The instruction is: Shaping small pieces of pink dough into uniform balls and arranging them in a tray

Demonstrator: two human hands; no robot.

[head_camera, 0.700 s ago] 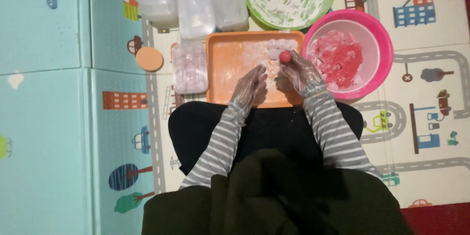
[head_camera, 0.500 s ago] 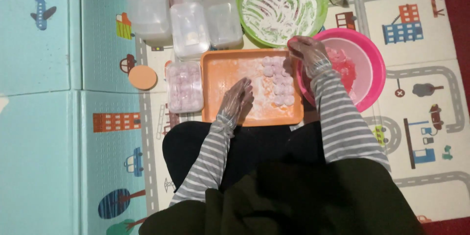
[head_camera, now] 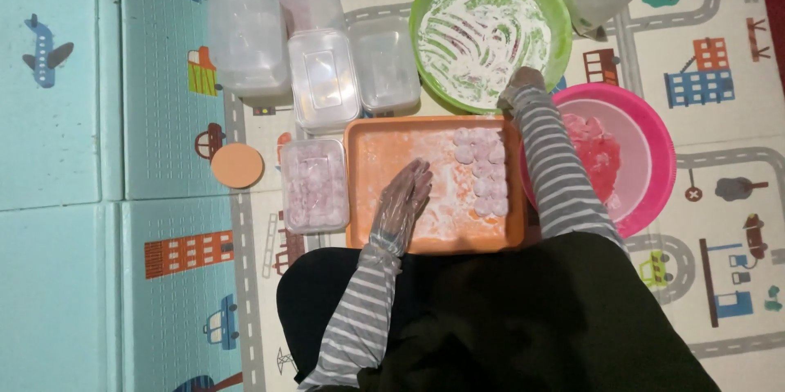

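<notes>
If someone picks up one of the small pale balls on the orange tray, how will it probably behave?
The pale balls look soft and doughy, so one would probably dent if squeezed. Being round, it may roll when pushed on the orange tray. The white powder coating there likely keeps it from sticking, though I cannot be certain.

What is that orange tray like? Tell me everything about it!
The orange tray is a shallow plastic-looking rectangle with a raised rim, lying flat on the play mat. White flour dusts its floor. Small pale pink balls sit in rows at its right end. The left hand, in a thin clear glove, rests flat on it.
</notes>
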